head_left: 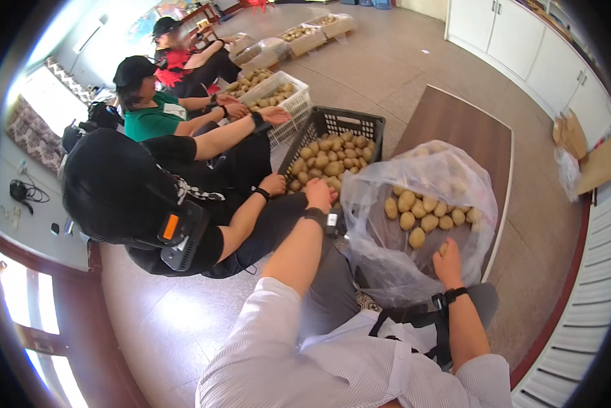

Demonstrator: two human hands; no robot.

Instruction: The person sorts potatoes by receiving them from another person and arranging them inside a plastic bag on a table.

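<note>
My right hand is closed around a potato at the near side of a clear plastic bag. Loose potatoes lie inside the wide-mouthed bag. On the left, my left hand is over the near edge of a black crate filled with potatoes. Its fingers look curled, and whatever they may hold is hidden. Each of my wrists wears a dark band.
A co-worker in a black cap sits close on my left, hands by the black crate. Two more people sit beyond, beside white crates and boxes of potatoes. A brown board lies under the bag. White cabinets line the far right.
</note>
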